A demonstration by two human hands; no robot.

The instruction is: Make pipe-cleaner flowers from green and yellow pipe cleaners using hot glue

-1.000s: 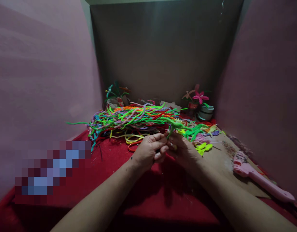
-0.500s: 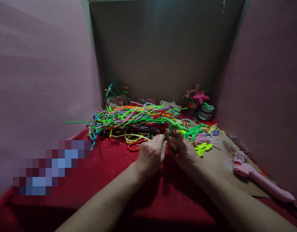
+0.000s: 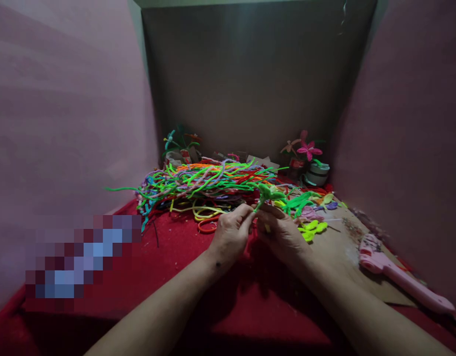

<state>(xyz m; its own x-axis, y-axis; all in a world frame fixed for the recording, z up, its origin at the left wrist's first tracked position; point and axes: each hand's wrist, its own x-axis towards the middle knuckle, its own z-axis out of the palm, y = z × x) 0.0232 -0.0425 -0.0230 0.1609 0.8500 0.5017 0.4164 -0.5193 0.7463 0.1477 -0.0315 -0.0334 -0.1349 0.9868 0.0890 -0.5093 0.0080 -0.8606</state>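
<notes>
Head view: green flower leaning slightly right, just beyond both hands, on near side of tangled heap of fuzzy wires. Stem pinched between thumb and forefinger of left hand, probably to spare soft bloom. Right hand curled in close at same stem; fingertips partly hidden, cannot tell whether pinching too. Yellow petals beside right hand on board, likely for easy reach. Pink glue gun farther right, handle toward near side, perhaps for quick grasp.
</notes>
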